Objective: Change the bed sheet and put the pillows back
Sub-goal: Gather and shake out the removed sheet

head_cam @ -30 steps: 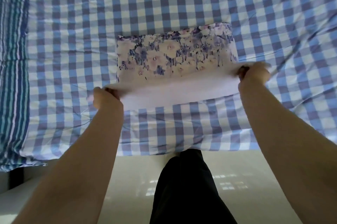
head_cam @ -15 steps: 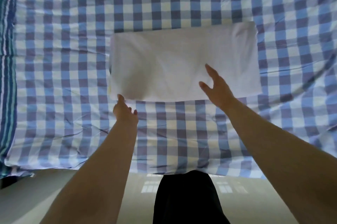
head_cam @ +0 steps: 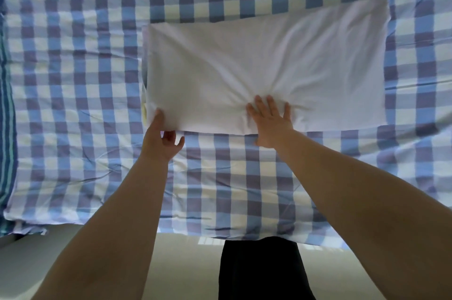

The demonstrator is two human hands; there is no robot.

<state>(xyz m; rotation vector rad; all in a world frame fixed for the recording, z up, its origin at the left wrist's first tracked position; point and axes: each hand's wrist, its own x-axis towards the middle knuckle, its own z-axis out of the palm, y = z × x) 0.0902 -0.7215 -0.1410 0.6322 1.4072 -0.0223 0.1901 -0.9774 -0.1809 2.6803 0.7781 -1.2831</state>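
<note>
My left hand [head_cam: 163, 139] pinches the near-left corner of the white pillow [head_cam: 266, 67], right hand [head_cam: 270, 120] pressing flat on its near edge, pillow lying on the checked sheet [head_cam: 73, 79]; next probably square it up.

A plain white pillow [head_cam: 266, 65] lies flat before me on the blue-and-white checked bed sheet [head_cam: 80, 79], which is spread over the bed, lightly creased, its near edge overhanging.
</note>
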